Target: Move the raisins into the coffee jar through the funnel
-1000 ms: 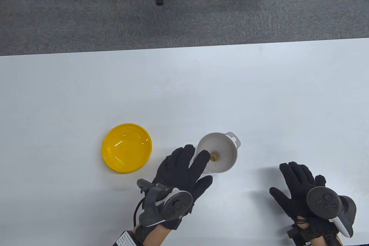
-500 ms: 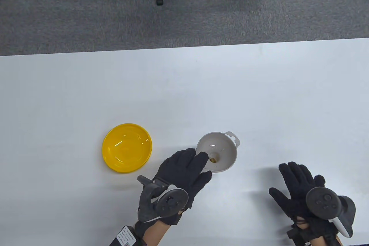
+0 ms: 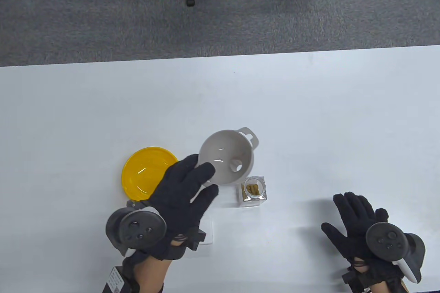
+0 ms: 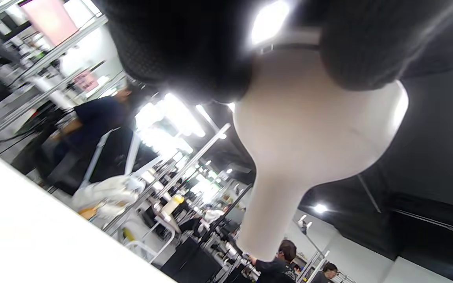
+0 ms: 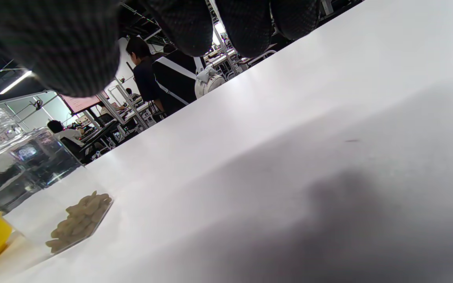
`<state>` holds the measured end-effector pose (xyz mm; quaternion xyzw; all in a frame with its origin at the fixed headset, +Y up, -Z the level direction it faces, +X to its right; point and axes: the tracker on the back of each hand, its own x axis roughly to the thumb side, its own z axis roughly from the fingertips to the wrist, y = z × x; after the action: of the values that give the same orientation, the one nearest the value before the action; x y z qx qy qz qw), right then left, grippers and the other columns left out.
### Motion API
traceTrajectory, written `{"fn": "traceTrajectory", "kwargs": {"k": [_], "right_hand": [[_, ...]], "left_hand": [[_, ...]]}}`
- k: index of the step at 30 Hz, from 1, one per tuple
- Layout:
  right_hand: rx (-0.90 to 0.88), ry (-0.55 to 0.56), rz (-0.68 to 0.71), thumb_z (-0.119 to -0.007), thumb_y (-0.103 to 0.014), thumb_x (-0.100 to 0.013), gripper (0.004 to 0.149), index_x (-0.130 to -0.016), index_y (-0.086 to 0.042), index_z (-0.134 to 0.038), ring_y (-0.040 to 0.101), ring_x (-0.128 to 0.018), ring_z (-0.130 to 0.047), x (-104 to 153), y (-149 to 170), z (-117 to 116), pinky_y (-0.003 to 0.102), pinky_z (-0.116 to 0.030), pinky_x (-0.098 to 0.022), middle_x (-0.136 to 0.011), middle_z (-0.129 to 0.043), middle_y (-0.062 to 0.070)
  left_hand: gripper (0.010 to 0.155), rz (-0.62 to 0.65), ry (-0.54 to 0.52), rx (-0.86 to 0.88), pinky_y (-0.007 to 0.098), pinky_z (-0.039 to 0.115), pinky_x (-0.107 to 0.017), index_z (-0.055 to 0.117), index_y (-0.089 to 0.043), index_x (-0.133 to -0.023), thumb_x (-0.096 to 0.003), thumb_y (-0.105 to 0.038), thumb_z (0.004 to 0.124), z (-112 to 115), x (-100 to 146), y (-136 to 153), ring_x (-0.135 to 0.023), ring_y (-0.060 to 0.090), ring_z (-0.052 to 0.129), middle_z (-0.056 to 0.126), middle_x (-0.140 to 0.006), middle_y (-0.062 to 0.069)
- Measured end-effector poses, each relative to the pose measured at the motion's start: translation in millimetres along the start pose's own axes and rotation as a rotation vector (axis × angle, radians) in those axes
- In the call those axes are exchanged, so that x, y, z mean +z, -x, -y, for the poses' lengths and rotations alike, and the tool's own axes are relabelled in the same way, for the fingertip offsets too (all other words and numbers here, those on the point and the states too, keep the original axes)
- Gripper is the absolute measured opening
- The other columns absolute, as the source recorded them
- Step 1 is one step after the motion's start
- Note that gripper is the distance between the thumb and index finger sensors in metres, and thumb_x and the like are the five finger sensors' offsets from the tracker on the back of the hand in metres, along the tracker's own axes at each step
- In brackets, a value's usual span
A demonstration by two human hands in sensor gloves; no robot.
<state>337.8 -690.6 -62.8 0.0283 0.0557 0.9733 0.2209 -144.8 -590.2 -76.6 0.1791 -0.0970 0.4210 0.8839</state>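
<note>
White table (image 3: 309, 107) w/ yellow bowl (image 3: 146, 172), raisin jar (image 3: 253, 191)

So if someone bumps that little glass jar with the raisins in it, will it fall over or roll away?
Probably not roll: the glass jar looks square-sided with a flat base on the table. A hard bump might tip it, since only a few raisins weigh it down. Being glass, it could be slippery and might break if it fell.

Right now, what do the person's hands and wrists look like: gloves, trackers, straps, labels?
Both the left hand and the right hand wear black knit gloves. A dark grey round tracker with small buttons sits on the back of each; the right one has a white part beneath. Black straps wrap both wrists. The left forearm is bare, with a white printed label on its strap.
</note>
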Motion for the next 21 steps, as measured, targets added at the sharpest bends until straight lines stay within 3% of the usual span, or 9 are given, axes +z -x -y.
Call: {"fn": "traceTrajectory", "kwargs": {"k": [11, 21], "right_hand": [[0.004, -0.025, -0.005, -0.082, -0.065, -0.04, 0.081, -0.108, -0.027, -0.058, 0.045, -0.109, -0.052, -2, -2, -5, 0.079, -0.03, -0.069, -0.117, -0.057, 0.015], [0.0, -0.038, -0.01, -0.081, -0.065, -0.04, 0.081, -0.108, -0.027, -0.058, 0.045, -0.109, -0.052, -3, -3, -6, 0.079, -0.03, -0.069, -0.116, -0.057, 0.015]], "left_hand": [[0.048, -0.272, 0.231, -0.088, 0.049, 0.076, -0.073, 0.081, -0.045, -0.093, -0.0455, -0.044, 0.08, -39, 1, 112, -0.092, 0.04, 0.085, 0.08, -0.107, 0.015], [0.047, -0.406, 0.311, -0.204, 0.051, 0.074, -0.073, 0.081, -0.046, -0.093, -0.0462, -0.042, 0.078, -34, 6, 150, -0.092, 0.041, 0.083, 0.079, -0.109, 0.015]]}}
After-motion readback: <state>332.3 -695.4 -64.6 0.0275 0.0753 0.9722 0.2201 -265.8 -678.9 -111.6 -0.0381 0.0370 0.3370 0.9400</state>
